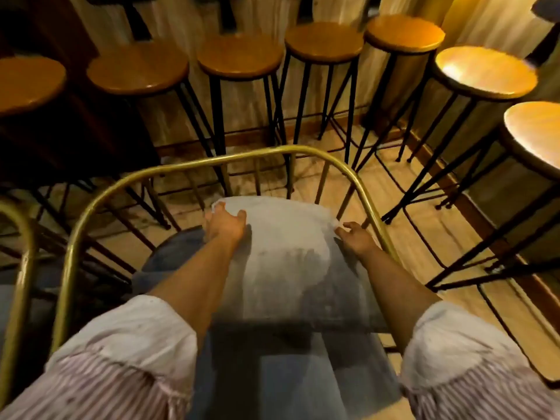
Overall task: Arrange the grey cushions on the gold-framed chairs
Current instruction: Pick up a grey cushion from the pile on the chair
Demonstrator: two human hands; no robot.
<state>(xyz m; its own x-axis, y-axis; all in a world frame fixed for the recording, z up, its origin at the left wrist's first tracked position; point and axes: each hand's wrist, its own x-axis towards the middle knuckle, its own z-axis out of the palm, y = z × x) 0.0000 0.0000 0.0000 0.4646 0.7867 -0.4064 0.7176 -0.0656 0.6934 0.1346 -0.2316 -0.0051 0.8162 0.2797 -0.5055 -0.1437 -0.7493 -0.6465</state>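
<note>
A grey cushion (288,262) lies on the blue-grey seat (169,256) of a gold-framed chair, inside its curved gold backrest rail (242,157). My left hand (225,227) grips the cushion's far left corner. Over at the far right edge, close to the gold rail, my right hand (356,237) holds the cushion. Both forearms reach forward from rolled striped sleeves. The cushion's near edge is in shadow.
Part of a second gold-framed chair (22,253) shows at the left edge. Several round wooden bar stools (239,57) on thin black legs stand in a row ahead and along the right, against a wood-panelled wall. Wooden floor (424,262) lies to the right.
</note>
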